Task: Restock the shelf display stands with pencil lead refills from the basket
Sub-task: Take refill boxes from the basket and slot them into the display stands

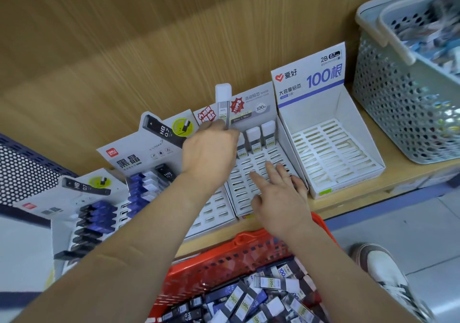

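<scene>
My left hand [210, 152] pinches a white-capped lead refill case [223, 105] upright above the back row of the middle white display stand [245, 190]. Three matching refills [255, 142] stand in that back row beside it. My right hand [277, 193] rests flat with straight fingers on the stand's slotted front. Below, a red basket [199, 268] holds several loose refill cases [261, 297], white-capped and dark ones mixed.
An unfilled white stand [333, 153] marked 100 sits to the right, a grey perforated basket [403, 98] of goods beyond it. Left are two stands with dark and blue refills [149, 186] [92, 220]. A shoe [383, 270] is on the floor.
</scene>
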Available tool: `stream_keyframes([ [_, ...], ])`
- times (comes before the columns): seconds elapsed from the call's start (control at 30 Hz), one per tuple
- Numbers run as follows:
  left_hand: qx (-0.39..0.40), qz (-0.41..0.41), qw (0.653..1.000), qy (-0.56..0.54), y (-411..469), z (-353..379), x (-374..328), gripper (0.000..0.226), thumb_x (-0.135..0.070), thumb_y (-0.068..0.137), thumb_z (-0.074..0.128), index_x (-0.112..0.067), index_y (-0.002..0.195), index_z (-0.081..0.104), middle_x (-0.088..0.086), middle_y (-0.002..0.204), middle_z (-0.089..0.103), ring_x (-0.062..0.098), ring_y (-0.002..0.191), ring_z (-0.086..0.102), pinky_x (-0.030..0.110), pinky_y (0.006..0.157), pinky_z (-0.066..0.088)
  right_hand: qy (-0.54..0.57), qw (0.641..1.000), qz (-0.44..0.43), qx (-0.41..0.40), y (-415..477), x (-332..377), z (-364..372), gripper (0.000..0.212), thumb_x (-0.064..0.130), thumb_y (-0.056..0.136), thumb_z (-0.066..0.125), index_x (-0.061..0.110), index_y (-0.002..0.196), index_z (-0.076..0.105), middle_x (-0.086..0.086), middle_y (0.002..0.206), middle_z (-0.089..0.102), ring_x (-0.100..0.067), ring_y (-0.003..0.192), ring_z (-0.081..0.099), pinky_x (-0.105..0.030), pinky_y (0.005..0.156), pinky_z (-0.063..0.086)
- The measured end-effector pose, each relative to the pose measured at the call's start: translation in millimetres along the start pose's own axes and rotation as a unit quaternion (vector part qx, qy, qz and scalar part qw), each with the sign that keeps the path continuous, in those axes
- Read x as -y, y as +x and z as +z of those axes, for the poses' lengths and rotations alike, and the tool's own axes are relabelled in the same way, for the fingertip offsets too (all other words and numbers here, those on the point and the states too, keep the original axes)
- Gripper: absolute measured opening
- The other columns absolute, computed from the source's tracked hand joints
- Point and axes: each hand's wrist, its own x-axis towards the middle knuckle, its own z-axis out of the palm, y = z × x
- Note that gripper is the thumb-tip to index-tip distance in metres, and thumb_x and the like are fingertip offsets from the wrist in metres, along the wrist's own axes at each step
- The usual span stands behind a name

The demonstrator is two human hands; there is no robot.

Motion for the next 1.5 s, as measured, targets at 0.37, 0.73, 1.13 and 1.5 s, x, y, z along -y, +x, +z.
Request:
stream_keyframes([
  [0.37,0.197,-0.232,0.926,-0.224,-221,-11,-47,0.024,-0.021,0.090,0.048,-0.025,0.099,0.069,0.001,0.097,0.071,0.025,0.086,0.065,0.034,0.070,0.052,0.137,0.967,-0.027,0.212,-53,8,-22,0.019,0.016,0.095,0.054,0.011,0.094,0.072,-0.005,0.074,0.074,-0.017,0.062,0.071,-0.035,0.067,0.058],
  [0.73,0.524,-0.269,0.765,-0.261,-388,61,-63,0.091,-0.049,0.078,0.069,-0.026,0.148,0.015,0.008,0.149,0.033,0.034,0.135,0.028,0.045,0.110,0.031,-0.139,0.869,0.015,0.476,-143,-50,136,0.103,0.040,0.086,0.073,0.031,0.157,-0.001,-0.008,0.165,-0.005,-0.036,0.149,0.016,-0.047,0.117,0.028],
  [1.13,0.501,-0.228,0.793,-0.261,-405,71,-67,0.082,-0.027,0.082,0.066,-0.023,0.149,0.019,0.015,0.142,0.034,0.035,0.116,0.054,0.040,0.098,0.046,-0.206,0.924,-0.058,0.317,-173,-66,160,0.087,0.023,0.084,0.076,0.036,0.150,0.021,-0.009,0.147,0.033,-0.032,0.126,0.044,-0.041,0.095,0.049],
  [1.5,0.365,-0.475,0.651,-0.466,-378,39,-47,0.038,-0.007,0.093,0.053,-0.012,0.130,0.046,0.012,0.087,0.067,0.024,0.065,0.064,0.030,0.048,0.051,0.083,0.976,0.055,0.196,-151,-58,145,0.025,0.013,0.100,0.052,0.011,0.121,0.066,-0.014,0.076,0.067,-0.012,0.044,0.042,-0.024,0.044,0.030],
])
